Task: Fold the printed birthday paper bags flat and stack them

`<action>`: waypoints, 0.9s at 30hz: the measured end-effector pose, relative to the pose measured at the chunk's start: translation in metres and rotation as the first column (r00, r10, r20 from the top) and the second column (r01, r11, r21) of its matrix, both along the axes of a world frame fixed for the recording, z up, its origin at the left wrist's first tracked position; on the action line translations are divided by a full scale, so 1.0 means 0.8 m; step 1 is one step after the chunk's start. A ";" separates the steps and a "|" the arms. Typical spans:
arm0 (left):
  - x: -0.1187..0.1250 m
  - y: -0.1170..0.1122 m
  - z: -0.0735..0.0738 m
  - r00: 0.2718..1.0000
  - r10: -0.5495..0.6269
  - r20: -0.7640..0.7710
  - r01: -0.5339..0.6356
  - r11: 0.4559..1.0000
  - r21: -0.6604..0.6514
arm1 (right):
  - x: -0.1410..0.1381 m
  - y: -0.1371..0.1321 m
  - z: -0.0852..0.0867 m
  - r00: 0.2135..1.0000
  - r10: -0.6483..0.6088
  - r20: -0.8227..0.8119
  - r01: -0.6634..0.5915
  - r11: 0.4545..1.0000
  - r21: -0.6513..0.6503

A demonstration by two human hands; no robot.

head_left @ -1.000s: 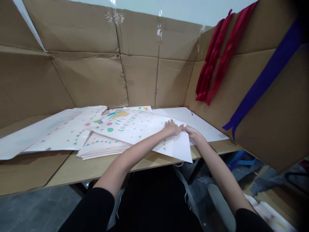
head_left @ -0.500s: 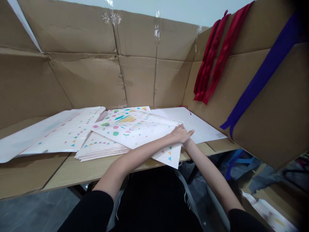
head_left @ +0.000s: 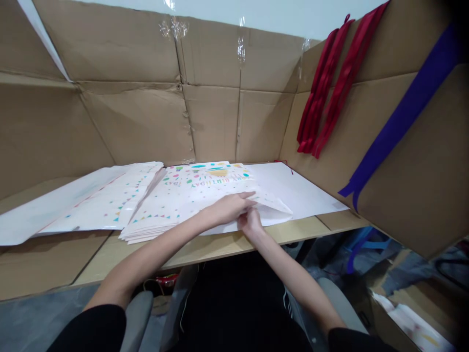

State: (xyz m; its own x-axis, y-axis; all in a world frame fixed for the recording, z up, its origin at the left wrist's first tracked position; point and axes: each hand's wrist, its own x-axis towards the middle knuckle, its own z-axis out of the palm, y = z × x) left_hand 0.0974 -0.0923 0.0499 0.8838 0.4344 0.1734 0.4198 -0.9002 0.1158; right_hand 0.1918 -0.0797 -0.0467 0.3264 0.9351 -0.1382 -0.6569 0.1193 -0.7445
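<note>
A white birthday-printed sheet (head_left: 216,195) lies partly over a stack of similar sheets, with colourful lettering and confetti marks. Its right end is folded or parted; whether it is a single sheet or a bag I cannot tell. My left hand (head_left: 231,207) rests over its near edge, some fingers pointing right and the rest bent at the edge. Close below it, my right hand (head_left: 252,222) has its fingers curled and pinches that same edge. The fingertips of both hands partly hide each other. Beneath, the stack of printed sheets (head_left: 150,226) shows its layered near corner.
More printed sheets (head_left: 88,200) lie at the left. A plain white board (head_left: 300,190) covers the table's right part. Cardboard walls (head_left: 146,122) enclose the back and sides. Red ribbons (head_left: 330,98) and a blue strip (head_left: 395,117) hang at the right. A carton (head_left: 421,313) stands on the floor.
Both hands have moved left, and the right hand now pinches the near edge. The sheet has turned and drawn back, its corner no longer hanging over the table edge; its right end is parted.
</note>
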 end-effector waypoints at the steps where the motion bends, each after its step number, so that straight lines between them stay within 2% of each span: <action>1: -0.017 -0.001 0.002 0.998 0.054 0.023 -0.054 0.998 -0.011 | -0.012 -0.001 0.005 0.998 0.025 -0.058 -0.028 0.998 -0.062; 4: -0.051 0.000 -0.001 0.979 0.200 0.047 -0.196 0.978 -0.076 | -0.042 0.002 0.016 0.984 0.054 -0.171 -0.079 0.986 -0.145; 7: -0.065 0.010 -0.013 0.944 0.326 0.061 -0.318 0.942 -0.109 | -0.063 0.011 0.022 0.985 0.054 -0.165 -0.073 0.991 -0.111; 10: -0.071 0.022 -0.028 0.907 0.419 0.042 -0.415 0.906 -0.081 | -0.077 0.020 0.025 0.992 0.068 -0.109 -0.076 0.995 -0.070; 14: -0.075 0.027 -0.040 0.889 0.458 0.002 -0.458 0.889 -0.026 | -0.084 0.031 0.033 0.995 0.074 -0.063 -0.074 0.997 -0.009; 18: -0.074 0.020 -0.042 0.874 0.486 -0.010 -0.486 0.874 0.015 | -0.088 0.037 0.040 0.989 0.066 -0.130 -0.065 0.998 0.011; 24: -0.067 0.009 -0.038 0.864 0.503 -0.019 -0.501 0.863 0.061 | -0.093 0.040 0.029 0.969 0.166 -0.183 -0.157 0.986 0.061; 27: -0.068 0.000 -0.036 0.843 0.537 -0.023 -0.536 0.844 0.034 | -0.090 0.036 0.024 0.970 0.178 -0.168 -0.180 0.984 0.005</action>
State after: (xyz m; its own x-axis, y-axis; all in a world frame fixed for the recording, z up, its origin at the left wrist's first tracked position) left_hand 0.0429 -0.0924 0.0213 0.5192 0.8380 0.1681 0.8408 -0.5360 0.0754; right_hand 0.1201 -0.0513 -0.0272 0.1255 0.9745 -0.1862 -0.7821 -0.0183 -0.6229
